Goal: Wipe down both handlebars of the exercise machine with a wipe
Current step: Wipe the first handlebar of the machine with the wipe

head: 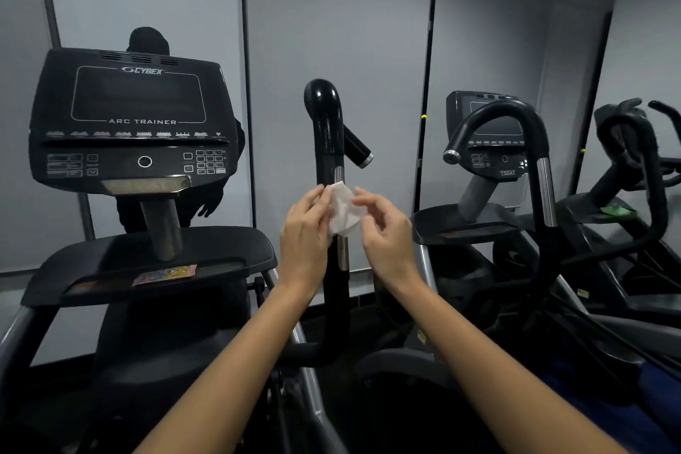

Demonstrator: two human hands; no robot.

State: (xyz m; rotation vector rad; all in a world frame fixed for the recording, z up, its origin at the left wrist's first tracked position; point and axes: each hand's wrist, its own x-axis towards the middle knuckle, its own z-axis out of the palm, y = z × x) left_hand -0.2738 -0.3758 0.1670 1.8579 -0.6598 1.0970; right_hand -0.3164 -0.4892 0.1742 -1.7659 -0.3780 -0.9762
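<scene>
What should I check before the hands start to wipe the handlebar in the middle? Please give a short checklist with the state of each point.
1. Wipe in hand: ok, left hand and right hand both pinch it.
2. Wipe spread out: not ok, crumpled.
3. Handlebar within reach: ok, directly behind the wipe.
4. Wipe touching the handlebar: cannot tell.
5. Wipe moist: cannot tell.

— What is lost at center frame?
— The wipe (343, 211) and both hands cover part of the upright handlebar (329, 144); its base fades into dark at lower center.

— And at the edges?
— Both forearms are cut off by the bottom edge. At the far right, a neighboring machine (634, 173) runs out of frame.

— The console (132, 118)?
— Its keypad labels are too small to read, and it hides most of a dark reflected figure (149, 41) at upper left.
</scene>
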